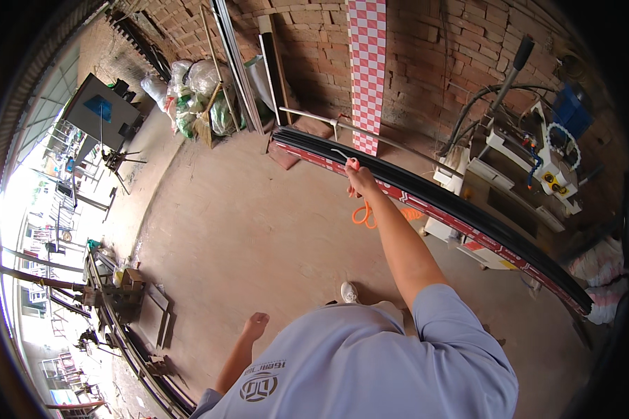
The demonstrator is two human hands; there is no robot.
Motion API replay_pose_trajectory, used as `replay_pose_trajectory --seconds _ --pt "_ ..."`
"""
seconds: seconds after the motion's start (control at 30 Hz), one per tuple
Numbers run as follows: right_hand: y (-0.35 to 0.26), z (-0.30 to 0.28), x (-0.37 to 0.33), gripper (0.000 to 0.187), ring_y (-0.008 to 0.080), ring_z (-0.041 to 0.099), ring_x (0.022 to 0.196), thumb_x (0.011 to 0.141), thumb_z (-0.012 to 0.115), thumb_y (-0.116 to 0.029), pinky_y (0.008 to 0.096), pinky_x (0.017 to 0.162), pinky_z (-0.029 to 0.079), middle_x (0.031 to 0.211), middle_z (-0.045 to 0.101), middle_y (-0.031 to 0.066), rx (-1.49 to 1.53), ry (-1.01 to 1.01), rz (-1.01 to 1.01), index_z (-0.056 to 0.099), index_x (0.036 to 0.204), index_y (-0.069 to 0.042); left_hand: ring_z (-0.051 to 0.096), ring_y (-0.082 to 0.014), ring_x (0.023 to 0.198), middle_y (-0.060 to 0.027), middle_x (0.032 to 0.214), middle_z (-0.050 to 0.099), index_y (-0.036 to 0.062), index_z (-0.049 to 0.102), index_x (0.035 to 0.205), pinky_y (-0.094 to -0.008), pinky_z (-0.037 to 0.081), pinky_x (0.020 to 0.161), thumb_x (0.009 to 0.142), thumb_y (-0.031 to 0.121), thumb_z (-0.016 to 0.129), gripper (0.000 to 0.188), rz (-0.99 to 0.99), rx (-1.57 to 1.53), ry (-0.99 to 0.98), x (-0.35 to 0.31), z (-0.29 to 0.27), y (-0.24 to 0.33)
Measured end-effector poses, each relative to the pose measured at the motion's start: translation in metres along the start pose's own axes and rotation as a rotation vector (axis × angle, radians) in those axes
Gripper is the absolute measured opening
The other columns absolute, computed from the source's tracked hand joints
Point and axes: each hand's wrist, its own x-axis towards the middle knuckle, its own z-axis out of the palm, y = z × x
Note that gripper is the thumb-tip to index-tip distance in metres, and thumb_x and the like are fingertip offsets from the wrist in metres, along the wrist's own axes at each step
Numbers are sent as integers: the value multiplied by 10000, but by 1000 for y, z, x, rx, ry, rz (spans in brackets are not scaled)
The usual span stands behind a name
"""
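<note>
My right hand (360,183) reaches forward, closed around an air blow gun (353,163) with a red-orange body and a thin, bent, pale nozzle. An orange coiled air hose (363,214) hangs below that hand. Just beyond the blow gun runs a bundle of long black strips (433,190), slanting from the upper middle to the right. Red printed film (479,237) with white marks covers its near side. Low at my left side, my left hand (256,326) has its fingers bent together, and nothing shows in it.
A white-framed machine (500,150) with hoses stands behind the bundle at right. Filled plastic bags (204,98) and upright bars (237,66) line the brick wall. A red-and-white checked strip (367,70) leans there. At left are long metal rails (122,332) and a dark cabinet (98,105).
</note>
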Motion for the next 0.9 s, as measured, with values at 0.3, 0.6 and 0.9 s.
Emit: replay_pose_trajectory --seconds 0.3,0.6,0.9 --pt "-37 66 43 587 232 602 415 954 458 -484 350 399 479 592 649 151 -36 8 -28 621 715 27 677 -212 922 -129 1020 721 8 668 1129 -366 535 813 930 333 642 382 -96 -2 -16 -38 -19 -31" --pt "-45 88 45 550 221 595 411 957 466 -476 325 359 446 557 614 126 61 8 -15 602 792 30 679 -193 829 -111 939 722 7 675 1113 -355 539 759 930 339 634 381 -75 -71 5 -31 -3 -53" --pt "21 49 -22 466 336 695 692 961 479 -469 448 624 552 765 692 191 -594 180 -317 614 1021 -27 676 -233 799 -133 931 720 39 678 1108 -364 537 752 945 329 586 345 -57 -80 -122 18 46 -106"
